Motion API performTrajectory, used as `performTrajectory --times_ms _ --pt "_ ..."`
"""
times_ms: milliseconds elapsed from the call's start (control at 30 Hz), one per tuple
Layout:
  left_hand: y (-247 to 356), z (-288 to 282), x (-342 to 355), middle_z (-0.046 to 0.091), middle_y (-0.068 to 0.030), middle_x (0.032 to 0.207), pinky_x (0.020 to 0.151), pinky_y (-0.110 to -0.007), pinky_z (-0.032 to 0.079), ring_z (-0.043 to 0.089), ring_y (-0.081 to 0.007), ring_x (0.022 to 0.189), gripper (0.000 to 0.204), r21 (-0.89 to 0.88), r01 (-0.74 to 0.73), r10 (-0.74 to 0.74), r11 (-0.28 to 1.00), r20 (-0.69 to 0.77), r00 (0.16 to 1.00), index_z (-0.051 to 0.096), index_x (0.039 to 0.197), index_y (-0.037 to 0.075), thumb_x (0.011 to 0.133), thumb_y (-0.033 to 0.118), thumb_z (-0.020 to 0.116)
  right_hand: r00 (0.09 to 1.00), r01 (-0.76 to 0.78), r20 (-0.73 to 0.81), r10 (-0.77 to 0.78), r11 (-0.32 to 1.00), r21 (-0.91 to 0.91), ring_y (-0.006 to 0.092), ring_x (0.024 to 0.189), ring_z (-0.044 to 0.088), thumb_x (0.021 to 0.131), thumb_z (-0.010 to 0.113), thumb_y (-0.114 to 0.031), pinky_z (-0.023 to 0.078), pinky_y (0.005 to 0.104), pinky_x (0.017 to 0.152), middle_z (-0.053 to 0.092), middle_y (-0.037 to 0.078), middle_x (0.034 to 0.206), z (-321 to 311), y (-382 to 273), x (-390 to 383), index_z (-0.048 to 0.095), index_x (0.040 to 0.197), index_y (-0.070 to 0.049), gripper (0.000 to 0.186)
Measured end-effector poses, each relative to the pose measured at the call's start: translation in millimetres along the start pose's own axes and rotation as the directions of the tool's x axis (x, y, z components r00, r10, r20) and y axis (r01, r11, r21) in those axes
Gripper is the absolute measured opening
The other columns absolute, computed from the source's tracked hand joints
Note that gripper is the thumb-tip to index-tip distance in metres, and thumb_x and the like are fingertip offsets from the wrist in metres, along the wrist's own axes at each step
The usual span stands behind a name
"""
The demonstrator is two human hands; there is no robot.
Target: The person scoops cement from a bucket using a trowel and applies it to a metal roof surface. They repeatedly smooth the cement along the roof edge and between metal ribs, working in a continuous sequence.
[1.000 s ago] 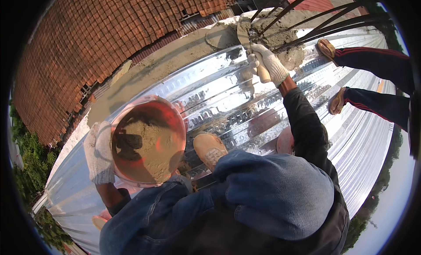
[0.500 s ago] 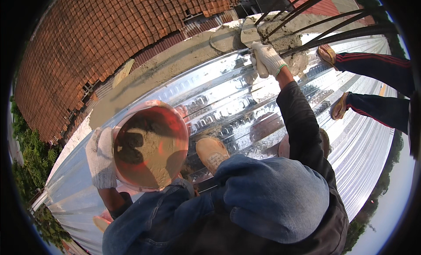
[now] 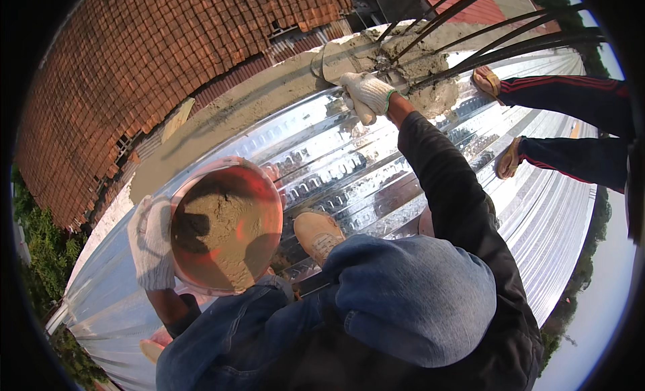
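My right hand (image 3: 368,95), in a white knitted glove, is closed around the handle of a trowel (image 3: 340,63). The trowel's mortar-coated blade lies against the wet mortar (image 3: 275,83) along the wall top, and its edges blend into the mortar. In a matching glove, my left hand (image 3: 150,240) grips the left rim of a red bucket (image 3: 274,216). Grey-brown mortar (image 3: 232,220) partly fills the bucket, which tilts toward me between my left hand and my knee. Some of my left fingers are hidden behind the rim.
Shiny corrugated metal sheeting (image 3: 349,166) lies under my shoe (image 3: 318,234). Dark steel bars (image 3: 463,58) rise from the wall at upper right. Another person's sandaled feet (image 3: 508,157) stand on the sheeting at right. A tiled roof (image 3: 154,75) slopes beyond the wall.
My right hand has moved left along the wall with the trowel, its blade now flatter and further left on the mortar. My left hand keeps hold of the bucket.
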State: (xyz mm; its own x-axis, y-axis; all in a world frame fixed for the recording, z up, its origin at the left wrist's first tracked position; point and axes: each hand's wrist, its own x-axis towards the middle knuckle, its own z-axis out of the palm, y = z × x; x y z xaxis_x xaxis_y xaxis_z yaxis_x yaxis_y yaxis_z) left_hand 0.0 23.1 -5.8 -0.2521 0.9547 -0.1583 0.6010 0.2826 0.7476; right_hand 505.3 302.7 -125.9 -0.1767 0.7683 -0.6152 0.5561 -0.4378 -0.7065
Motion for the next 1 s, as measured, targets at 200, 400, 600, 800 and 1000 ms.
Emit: performTrajectory --times_ms 200,400,600,800,1000 --pt "-8 4 -6 0.076 -0.0093 0.111 0.094 -0.035 0.055 0.069 -0.0183 0.102 0.022 -0.117 0.078 -0.083 0.99 -0.039 0.996 0.076 0.117 0.001 0.109 0.022 0.07 0.972 0.205 -0.04 -0.23 0.925 -0.32 0.02 0.066 0.07 0.11 0.059 -0.049 0.06 0.0392 0.068 0.072 0.011 0.08 12 28 -18 0.071 0.103 0.002 0.053" --pt "20 -4 -12 0.076 -0.0042 0.107 0.097 -0.029 0.053 0.07 -0.0141 0.101 0.028 0.106 0.12 -0.122 0.987 0.014 0.992 0.073 0.12 -0.006 0.108 0.019 0.074 0.938 0.092 -0.325 -0.124 0.989 -0.111 0.0256 0.07 0.073 0.111 0.056 -0.042 0.062 0.0414 0.067 0.07 0.011 0.074 -14 46 -64 0.069 0.097 -0.004 0.043" --pt "5 6 -8 0.075 -0.0042 0.112 0.097 -0.031 0.054 0.07 -0.0156 0.103 0.026 -0.098 0.054 -0.061 0.994 -0.069 0.996 0.073 0.12 -0.007 0.109 0.017 0.072 0.963 0.145 -0.24 0.122 0.514 0.845 0.0163 0.061 0.06 0.108 0.064 -0.037 0.058 0.0388 0.056 0.059 0.004 0.084 -12 24 -49 0.059 0.114 -0.011 0.027" --pt "17 6 -6 0.078 -0.0063 0.115 0.098 -0.028 0.054 0.07 -0.0115 0.107 0.028 -0.238 0.148 -0.144 0.96 0.034 0.989 0.072 0.127 -0.006 0.109 0.016 0.071 0.954 0.042 -0.203 0.223 0.568 0.822 0.0202 0.061 0.064 0.114 0.056 -0.038 0.059 0.0386 0.051 0.061 0.006 0.081 10 35 -9 0.057 0.107 -0.009 0.03" --pt "11 3 -4 0.077 -0.0045 0.108 0.093 -0.027 0.054 0.068 -0.0096 0.1 0.026 -0.065 -0.012 0.012 0.998 0.005 1.0 0.073 0.122 -0.002 0.111 0.021 0.07 0.938 0.012 -0.263 0.224 0.74 0.673 0.026 0.064 0.069 0.115 0.057 -0.034 0.06 0.0456 0.048 0.063 0.012 0.089 60 39 -25 0.054 0.118 -0.004 0.03"
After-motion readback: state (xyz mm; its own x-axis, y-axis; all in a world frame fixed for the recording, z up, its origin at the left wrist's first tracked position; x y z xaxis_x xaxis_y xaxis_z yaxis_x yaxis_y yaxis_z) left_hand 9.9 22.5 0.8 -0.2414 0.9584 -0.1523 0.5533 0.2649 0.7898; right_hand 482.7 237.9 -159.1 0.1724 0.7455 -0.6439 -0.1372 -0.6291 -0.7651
